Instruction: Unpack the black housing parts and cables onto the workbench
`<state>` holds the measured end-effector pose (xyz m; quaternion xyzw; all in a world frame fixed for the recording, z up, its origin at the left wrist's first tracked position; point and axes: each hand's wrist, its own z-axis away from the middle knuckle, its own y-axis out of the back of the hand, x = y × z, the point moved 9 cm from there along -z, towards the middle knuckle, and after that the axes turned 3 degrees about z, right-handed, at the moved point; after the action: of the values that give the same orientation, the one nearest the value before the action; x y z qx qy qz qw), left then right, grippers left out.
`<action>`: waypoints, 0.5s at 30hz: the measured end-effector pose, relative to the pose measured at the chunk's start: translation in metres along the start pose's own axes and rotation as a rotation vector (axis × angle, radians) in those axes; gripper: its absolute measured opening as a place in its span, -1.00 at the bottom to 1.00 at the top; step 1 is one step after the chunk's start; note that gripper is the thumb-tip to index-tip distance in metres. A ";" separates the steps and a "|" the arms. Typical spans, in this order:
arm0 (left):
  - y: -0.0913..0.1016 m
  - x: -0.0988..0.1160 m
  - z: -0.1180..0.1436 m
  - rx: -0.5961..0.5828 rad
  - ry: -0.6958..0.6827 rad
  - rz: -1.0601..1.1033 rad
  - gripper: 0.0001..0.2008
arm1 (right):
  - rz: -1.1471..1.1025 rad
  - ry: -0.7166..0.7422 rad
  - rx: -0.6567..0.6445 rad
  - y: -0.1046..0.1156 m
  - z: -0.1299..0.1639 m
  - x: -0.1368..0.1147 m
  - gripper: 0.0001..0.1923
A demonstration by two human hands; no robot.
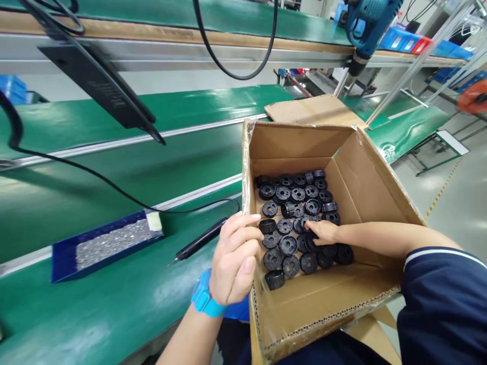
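Note:
A cardboard box (365, 177) stands open in front of me, with several round black plastic parts (297, 195) lying on its bottom. My right hand (323, 232) reaches down inside the box, its fingers resting on the black parts near the middle; whether it grips one I cannot tell. My left hand (235, 258), wearing a blue watch (205, 296), grips the box's left wall (247, 167) at the rim, fingers curled over the edge.
A green conveyor table (114, 304) lies to the left. On it are a blue tray of small metal screws (104, 244) and a black electric screwdriver (201, 239) with its cable. A blue power tool (367, 25) hangs above right.

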<state>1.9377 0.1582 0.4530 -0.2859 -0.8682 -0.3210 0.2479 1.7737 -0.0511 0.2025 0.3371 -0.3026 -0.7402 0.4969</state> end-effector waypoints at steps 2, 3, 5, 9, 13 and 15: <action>0.001 0.001 -0.002 0.003 -0.001 0.003 -0.70 | 0.055 0.077 -0.003 0.001 0.004 -0.004 -0.54; 0.001 0.001 -0.003 0.006 0.000 0.003 -0.69 | 0.084 0.097 -0.010 0.000 0.005 -0.007 -0.56; 0.002 0.003 -0.005 0.011 0.003 -0.005 -0.68 | 0.109 0.097 -0.029 -0.005 0.006 -0.008 -0.54; 0.003 0.007 -0.007 0.048 -0.003 -0.011 -0.68 | 0.061 0.176 -0.048 -0.024 0.017 -0.007 -0.24; 0.002 0.004 -0.004 0.095 -0.075 -0.028 -0.68 | 0.101 0.288 -0.158 -0.068 0.039 0.017 -0.03; -0.001 0.000 -0.003 0.077 -0.114 -0.078 -0.69 | 0.069 0.300 -0.100 -0.079 0.039 0.029 -0.11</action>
<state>1.9381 0.1554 0.4548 -0.2598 -0.9031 -0.2799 0.1963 1.6928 -0.0483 0.1578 0.4082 -0.1989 -0.6783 0.5777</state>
